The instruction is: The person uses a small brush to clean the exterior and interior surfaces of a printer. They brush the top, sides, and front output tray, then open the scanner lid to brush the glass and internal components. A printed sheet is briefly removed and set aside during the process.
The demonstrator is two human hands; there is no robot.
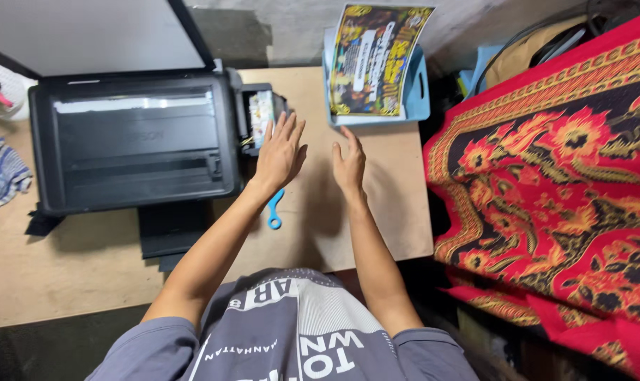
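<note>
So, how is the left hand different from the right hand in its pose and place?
The left hand has spread fingers and shows its back, while the right hand keeps its fingers together and is turned edge-on. The left hand hovers beside the black printer, above a blue tool; the right hand is nearer the blue tray holding a colourful printed sheet. Both are open, hold nothing, and are raised over the wooden table.

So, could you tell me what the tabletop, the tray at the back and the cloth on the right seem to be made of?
Tabletop: probably fibreboard, a matte tan with no grain. Tray: seemingly plastic, a smooth pale blue with moulded handle slots. Cloth: looks like woven fabric, red with gold and black flowers, draping in folds.
</note>
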